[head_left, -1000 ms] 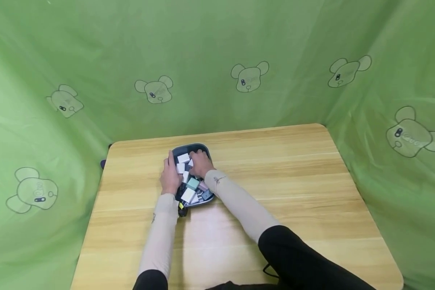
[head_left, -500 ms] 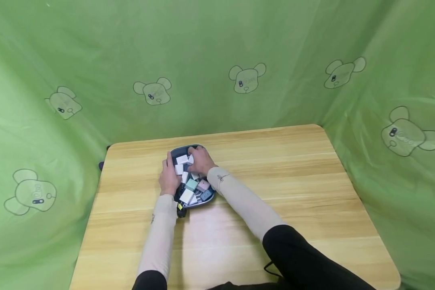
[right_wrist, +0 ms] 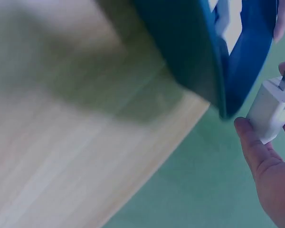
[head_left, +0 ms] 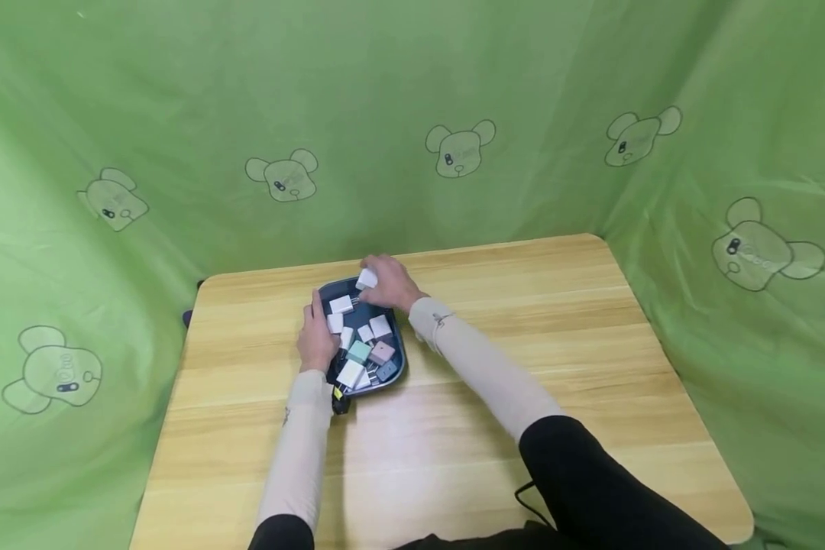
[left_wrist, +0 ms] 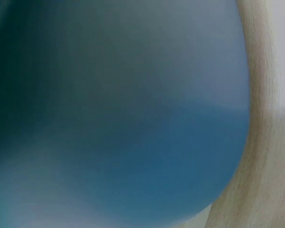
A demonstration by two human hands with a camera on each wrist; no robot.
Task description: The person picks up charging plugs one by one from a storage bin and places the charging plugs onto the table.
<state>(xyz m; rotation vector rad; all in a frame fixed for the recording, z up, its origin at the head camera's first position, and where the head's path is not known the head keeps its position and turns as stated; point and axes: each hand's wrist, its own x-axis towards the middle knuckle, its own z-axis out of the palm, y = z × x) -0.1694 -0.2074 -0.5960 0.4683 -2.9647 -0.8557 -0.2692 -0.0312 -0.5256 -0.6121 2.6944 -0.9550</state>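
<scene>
Charger (head_left: 367,280), smooth white block with metal prongs, pinched by right hand (head_left: 393,284) near far rim of round-cornered blue tray (right_wrist: 190,52), left hand (head_left: 315,341) gripping tray's side, boxy plugs (head_left: 359,352) inside, wood-grained table (head_left: 522,336).

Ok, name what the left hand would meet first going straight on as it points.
Probably the green curtain: the left hand holds the left side of the tray, aimed at the far edge of the table, with nothing visible between. How far back the curtain hangs is unclear.
</scene>
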